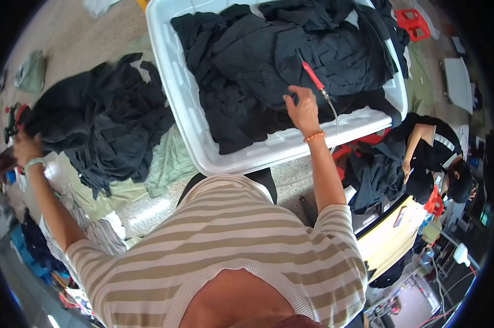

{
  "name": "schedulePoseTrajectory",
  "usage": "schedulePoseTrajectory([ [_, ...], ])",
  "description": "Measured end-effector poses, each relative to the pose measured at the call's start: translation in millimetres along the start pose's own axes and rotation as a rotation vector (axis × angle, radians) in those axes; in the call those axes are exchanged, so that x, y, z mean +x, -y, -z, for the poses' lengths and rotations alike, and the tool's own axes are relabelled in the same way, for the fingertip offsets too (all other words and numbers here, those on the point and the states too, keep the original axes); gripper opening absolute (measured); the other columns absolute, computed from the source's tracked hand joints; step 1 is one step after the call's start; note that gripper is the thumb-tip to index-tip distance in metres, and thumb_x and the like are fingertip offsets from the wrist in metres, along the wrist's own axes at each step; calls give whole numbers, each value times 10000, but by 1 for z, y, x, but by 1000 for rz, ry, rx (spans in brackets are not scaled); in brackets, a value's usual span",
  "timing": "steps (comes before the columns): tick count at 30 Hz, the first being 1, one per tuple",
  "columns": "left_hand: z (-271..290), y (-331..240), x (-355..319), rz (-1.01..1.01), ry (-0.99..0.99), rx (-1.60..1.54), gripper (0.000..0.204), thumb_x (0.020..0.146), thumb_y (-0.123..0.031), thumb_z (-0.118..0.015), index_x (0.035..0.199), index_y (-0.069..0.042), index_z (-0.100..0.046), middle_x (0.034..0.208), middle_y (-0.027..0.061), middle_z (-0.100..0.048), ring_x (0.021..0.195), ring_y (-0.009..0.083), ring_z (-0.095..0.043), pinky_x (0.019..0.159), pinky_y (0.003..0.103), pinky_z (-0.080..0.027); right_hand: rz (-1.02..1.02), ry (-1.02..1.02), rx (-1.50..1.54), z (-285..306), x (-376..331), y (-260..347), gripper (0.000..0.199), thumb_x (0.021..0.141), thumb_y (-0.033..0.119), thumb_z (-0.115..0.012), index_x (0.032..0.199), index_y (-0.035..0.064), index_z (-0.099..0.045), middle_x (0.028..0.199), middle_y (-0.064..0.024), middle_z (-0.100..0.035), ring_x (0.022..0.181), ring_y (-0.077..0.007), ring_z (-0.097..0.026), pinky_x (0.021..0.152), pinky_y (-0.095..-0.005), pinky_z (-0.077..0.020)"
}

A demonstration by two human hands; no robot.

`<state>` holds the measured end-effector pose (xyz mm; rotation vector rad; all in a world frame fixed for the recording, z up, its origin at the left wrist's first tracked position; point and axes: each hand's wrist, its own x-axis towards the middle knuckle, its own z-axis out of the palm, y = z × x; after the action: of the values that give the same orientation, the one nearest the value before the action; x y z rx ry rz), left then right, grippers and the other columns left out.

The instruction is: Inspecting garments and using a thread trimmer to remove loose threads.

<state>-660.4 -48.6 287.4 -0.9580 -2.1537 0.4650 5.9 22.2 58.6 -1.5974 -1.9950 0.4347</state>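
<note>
A white plastic tub (177,82) in front of me is heaped with black garments (241,54). Over its near side hovers my right hand (303,109), an orange beaded band on the wrist; the fingers are loosely curled and apart, with nothing visible in them. Just beyond it a slim red-handled tool (313,75) with a thin dark tip lies over the garments, a hose or cable trailing from its metal end. Far to the left, my left hand (27,148) is blurred at the edge of a pile of black garments (110,120); its grip is unclear.
Pale green cloth (173,161) lies under the left pile. At the right, another person (430,147) bends over dark garments (375,172) beside a yellow-topped table (391,235). A red stool (413,24) stands beyond the tub, and a grey-green bundle (31,71) sits far left.
</note>
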Motion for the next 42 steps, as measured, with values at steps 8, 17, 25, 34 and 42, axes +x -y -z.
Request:
schedulePoseTrajectory([
  [8,58,-354,-194,-306,1865,-1717,393,864,-265,-693,1163,-31,-589,1003,111,-675,865,195,-668,758,318,-558,-245,16,-394,-23,55,-110,488,780,267,-699,1188,44,-553,1230,-232,-535,1119,-436,-502,952,-471,-425],
  [17,101,-585,-322,892,2187,-1880,611,811,-337,-745,1215,12,-449,970,165,-608,894,318,-635,836,457,-540,-383,390,-366,-50,79,-183,430,828,286,-652,1172,53,-539,1102,-233,-603,884,-417,-634,805,-469,-513],
  [25,96,-613,-308,1274,1640,-2144,160,842,-165,-710,876,-62,-592,832,69,-602,804,217,-596,767,380,-519,-344,335,-380,29,77,-134,279,905,277,-581,953,10,-521,880,-216,-609,772,-398,-655,651,-449,-538],
  [34,100,-617,-289,955,1826,-2203,117,868,-54,-650,979,-46,-611,956,95,-649,927,260,-631,845,453,-510,-267,535,-400,1,53,-164,99,822,95,-549,895,31,-533,767,-186,-651,717,-353,-678,650,-440,-550],
  [42,98,-600,-274,837,2064,-2294,219,882,-70,-631,1092,-22,-588,1139,117,-617,1097,298,-577,946,502,-479,-375,230,-589,117,73,-234,195,904,159,-552,1004,10,-476,726,-244,-633,707,-424,-649,552,-474,-522],
])
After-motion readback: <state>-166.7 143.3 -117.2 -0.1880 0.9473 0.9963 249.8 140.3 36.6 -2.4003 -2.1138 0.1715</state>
